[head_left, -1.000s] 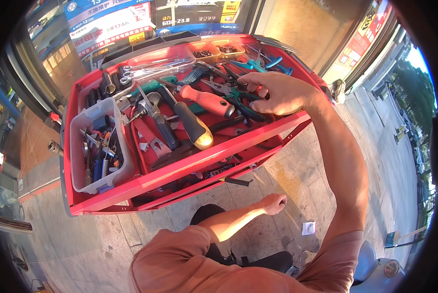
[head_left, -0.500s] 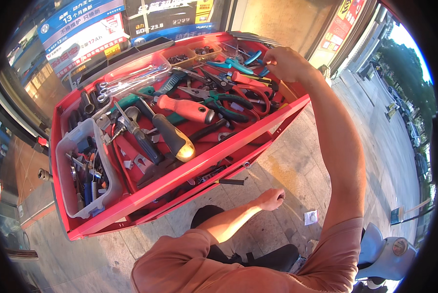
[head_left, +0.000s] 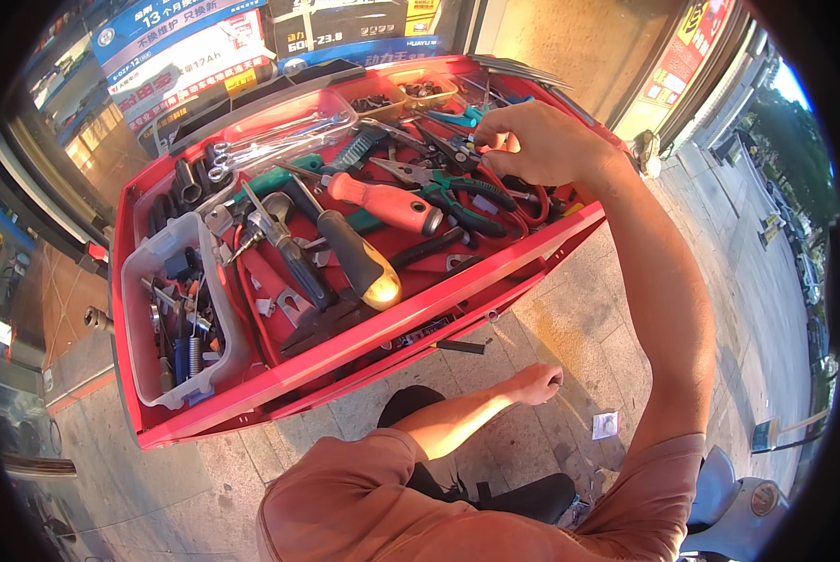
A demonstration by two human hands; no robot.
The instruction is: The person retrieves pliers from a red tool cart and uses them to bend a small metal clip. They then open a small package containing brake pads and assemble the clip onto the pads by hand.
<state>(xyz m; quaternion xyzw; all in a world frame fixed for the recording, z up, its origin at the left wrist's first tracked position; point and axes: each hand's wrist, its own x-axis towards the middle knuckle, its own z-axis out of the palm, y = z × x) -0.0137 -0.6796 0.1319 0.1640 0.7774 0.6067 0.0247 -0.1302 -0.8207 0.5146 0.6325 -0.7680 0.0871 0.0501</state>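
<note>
we hold our right hand (head_left: 556, 148) over the right end of the red tray (head_left: 373, 323), in the upper right of the frame. its fingers are bent, with the tips aimed down and to the left; we cannot tell whether they are clamped on anything or touching the tools below. nearest to them lie the teal pliers (head_left: 457, 119), partly hidden just beside the fingertips, at the upper right of the tray. the green-and-black pliers (head_left: 437, 184) lie just below, right of centre, jaws toward the left.

our left hand (head_left: 538, 383) hangs low, right of centre, above the pavement (head_left: 523, 328), its fingers curled together in a loose fist.

in the middle of the tray we see a red-handled screwdriver (head_left: 385, 203) and, lower down, a yellow-and-black handle (head_left: 359, 258). at the left end stands a cloudy plastic box (head_left: 228, 318) of small parts; along the top edge are shiny wrenches (head_left: 279, 140) in a clear tray. a white packet (head_left: 605, 425) lies on the pavement, lower right.
</note>
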